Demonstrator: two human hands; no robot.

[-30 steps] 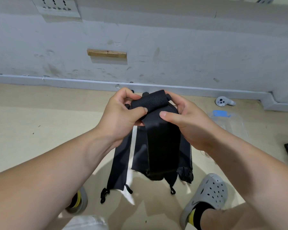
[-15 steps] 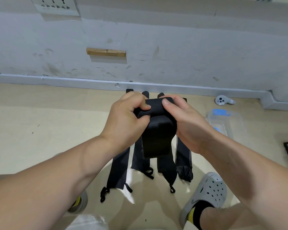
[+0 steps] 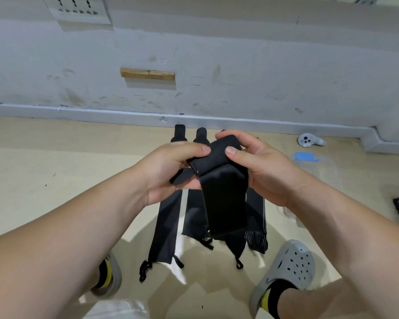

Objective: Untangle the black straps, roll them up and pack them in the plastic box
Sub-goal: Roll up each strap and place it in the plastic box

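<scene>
Beige floor [image 3: 44,169] under a scuffed grey wall [image 3: 240,65]. At centre frame, the left hand [image 3: 168,171] has its fingers [image 3: 189,149] curled, pinching the rolled end of a black strap [image 3: 219,157]. The right hand [image 3: 265,169] grips the roll's other side, thumb on top. Forearms enter from the lower corners. Woven fabric, with the unrolled tail hanging flat. The other straps [image 3: 166,226] lie side by side on the floor underneath. Clear plastic box [image 3: 320,169], blue clasp, centre right.

My left hand [image 3: 171,171] and right hand [image 3: 263,171] were bare, the forearms [image 3: 67,238] too. I wore a grey right clog [image 3: 288,268] dotted with round holes, a grey left clog [image 3: 113,279], and black socks [image 3: 272,298] banded yellow. Pale cloth [image 3: 115,309] showed over my left leg.
</scene>
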